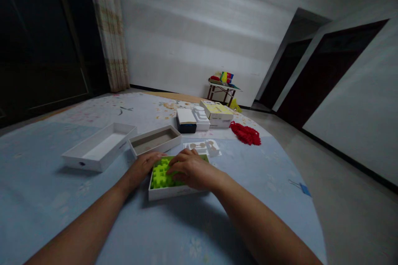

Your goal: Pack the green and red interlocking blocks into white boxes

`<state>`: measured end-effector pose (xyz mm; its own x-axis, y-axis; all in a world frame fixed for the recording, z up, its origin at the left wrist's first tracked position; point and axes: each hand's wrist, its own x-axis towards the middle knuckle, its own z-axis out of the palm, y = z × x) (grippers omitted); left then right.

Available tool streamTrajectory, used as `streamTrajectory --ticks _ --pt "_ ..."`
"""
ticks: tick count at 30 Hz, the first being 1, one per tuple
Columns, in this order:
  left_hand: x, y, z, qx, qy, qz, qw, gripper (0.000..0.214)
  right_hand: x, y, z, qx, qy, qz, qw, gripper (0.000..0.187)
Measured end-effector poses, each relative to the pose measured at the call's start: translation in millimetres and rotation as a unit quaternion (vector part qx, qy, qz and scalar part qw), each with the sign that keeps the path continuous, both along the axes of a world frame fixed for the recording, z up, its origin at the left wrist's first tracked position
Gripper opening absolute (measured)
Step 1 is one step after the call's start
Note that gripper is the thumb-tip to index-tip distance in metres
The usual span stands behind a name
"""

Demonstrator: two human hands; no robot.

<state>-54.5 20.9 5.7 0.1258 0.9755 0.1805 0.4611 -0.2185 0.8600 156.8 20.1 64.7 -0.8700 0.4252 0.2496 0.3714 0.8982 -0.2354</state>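
Observation:
In front of me on the table is a white open box (174, 192) with bright green interlocking plastic blocks (161, 176) in it. My left hand (143, 169) is at the box's far left corner, its fingers laid over the rim and bent against it; the thumb is hidden. Over the middle and right of the box, my right hand (195, 169) has its fingers curled down onto the green blocks. The back of that hand covers part of the blocks and its fingertips are partly hidden.
Left of the box stand an empty white box lid (93, 153) and a grey-lined tray (155, 140). Behind are a clear plastic package (203, 147), a white-and-black box (186, 121), a yellow-and-white box (219, 116) and red yarn-like material (246, 133). A blue binder clip (304, 189) grips the right table edge.

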Motion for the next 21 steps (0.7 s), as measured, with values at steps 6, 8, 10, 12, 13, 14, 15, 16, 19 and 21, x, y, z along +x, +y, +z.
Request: streamTrajectory --ticks 6,8,10,12,13,14,15,16,19,21 --pt "1 0 -1.2 -0.001 -0.019 -0.002 1.0 0.044 6 7 7.6 -0.012 0.103 -0.054 0.993 0.015" --pt "1 1 -1.3 -0.003 -0.024 0.003 1.0 0.044 9 12 10.3 -0.003 0.148 -0.087 0.985 0.015" --pt "0 1 -1.6 -0.005 -0.026 0.007 1.0 0.044 13 18 11.3 0.009 0.185 -0.118 0.976 0.015" --pt "0 0 -1.8 -0.009 -0.029 0.005 1.0 0.044 16 24 10.8 0.018 0.199 -0.143 0.969 0.015" --pt "0 0 -1.8 -0.012 -0.031 0.003 0.999 0.044 17 26 10.2 0.021 0.198 -0.154 0.968 0.015" --pt "1 0 -1.5 -0.014 -0.033 0.002 0.999 0.045 18 27 9.2 0.024 0.193 -0.165 0.967 0.015" --pt "1 -1 -1.1 -0.015 -0.035 0.002 0.999 0.045 17 27 8.1 0.026 0.182 -0.173 0.968 0.015" --pt "1 -1 -0.5 -0.016 -0.035 0.003 0.999 0.045 17 27 6.7 0.028 0.168 -0.179 0.969 0.015" --pt "3 -2 1.9 -0.018 -0.03 0.005 0.999 0.045 12 23 1.4 0.032 0.106 -0.184 0.977 0.016" --pt "3 -2 3.5 -0.015 -0.024 0.006 1.0 0.045 9 22 -2.0 0.028 0.064 -0.174 0.982 0.017"
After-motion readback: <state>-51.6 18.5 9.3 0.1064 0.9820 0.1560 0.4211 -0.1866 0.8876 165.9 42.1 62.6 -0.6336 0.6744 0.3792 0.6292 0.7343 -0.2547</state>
